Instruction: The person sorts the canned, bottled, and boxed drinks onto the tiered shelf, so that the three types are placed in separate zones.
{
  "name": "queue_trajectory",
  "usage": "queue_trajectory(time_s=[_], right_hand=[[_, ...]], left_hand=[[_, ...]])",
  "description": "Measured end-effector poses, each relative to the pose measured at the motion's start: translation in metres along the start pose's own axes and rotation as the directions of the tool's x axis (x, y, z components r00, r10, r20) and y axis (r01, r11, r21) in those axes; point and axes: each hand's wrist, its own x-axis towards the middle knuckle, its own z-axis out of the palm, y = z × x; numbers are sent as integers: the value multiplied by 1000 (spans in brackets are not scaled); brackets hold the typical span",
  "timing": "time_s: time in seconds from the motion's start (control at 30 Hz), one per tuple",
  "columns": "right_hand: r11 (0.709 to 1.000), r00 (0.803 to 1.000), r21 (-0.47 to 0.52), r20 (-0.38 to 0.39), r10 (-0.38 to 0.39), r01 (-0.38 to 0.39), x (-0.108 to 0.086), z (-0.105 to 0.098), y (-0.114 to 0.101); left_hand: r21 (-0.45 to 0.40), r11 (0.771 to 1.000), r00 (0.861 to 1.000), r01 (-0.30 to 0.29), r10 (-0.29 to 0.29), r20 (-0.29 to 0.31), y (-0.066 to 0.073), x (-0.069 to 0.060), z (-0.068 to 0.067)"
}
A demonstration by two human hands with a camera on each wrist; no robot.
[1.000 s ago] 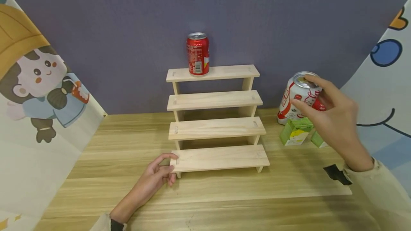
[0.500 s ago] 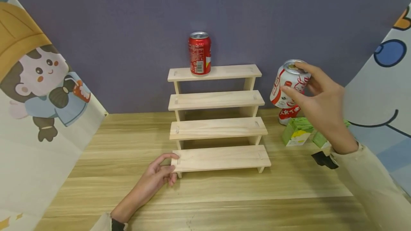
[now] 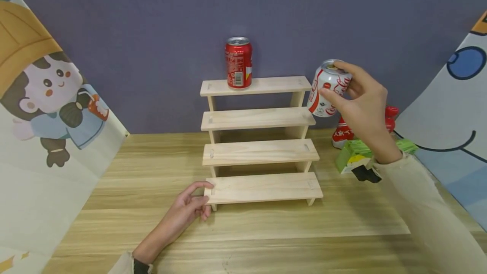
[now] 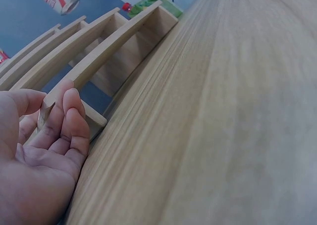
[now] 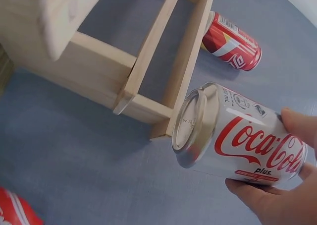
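Observation:
A pale wooden rack (image 3: 260, 152) with stepped shelves stands against the dark wall. On its top shelf, left of the middle, is an upright red can (image 3: 238, 63). My left hand (image 3: 182, 212) pinches the left end of the lowest shelf; in the left wrist view the thumb and fingers (image 4: 72, 116) hold the board's corner. My right hand (image 3: 361, 105) grips a white and red can (image 3: 328, 90) in the air beside the right ends of the upper shelves. The right wrist view shows the white can's (image 5: 247, 140) bottom rim near the rack, with fingertips on its sides.
Green cartons (image 3: 349, 155) stand on the wooden table (image 3: 266, 231) right of the rack, partly hidden by the right forearm. Behind them are red packages (image 3: 341, 133). Printed cartoon panels (image 3: 61, 113) rise at the left and right.
My right hand has lifted the white can from above the cartons and carried it up and left, to the rack's side. My left hand keeps its hold on the lowest shelf.

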Motion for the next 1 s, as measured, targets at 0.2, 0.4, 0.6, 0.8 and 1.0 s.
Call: queue_trajectory(time_s=[0.2, 0.4, 0.6, 0.8, 1.0], right_hand=[[1000, 1000, 15, -14, -5, 5, 9, 13, -17], [999, 1000, 50, -5, -6, 7, 21, 29, -28], [998, 1000, 60, 13, -7, 6, 36, 43, -28], [999, 1000, 33, 19, 14, -15, 54, 56, -31], [998, 998, -13, 27, 55, -54, 71, 70, -10]], left_hand=[[11, 1000, 1000, -9, 9, 5, 2, 2, -1], [1, 1000, 1000, -5, 5, -1, 1, 1, -1], [-14, 1000, 1000, 0, 0, -3, -1, 0, 0], [-16, 1000, 1000, -2, 2, -11, 0, 0, 1], [-13, 1000, 1000, 2, -3, -14, 1, 1, 0]])
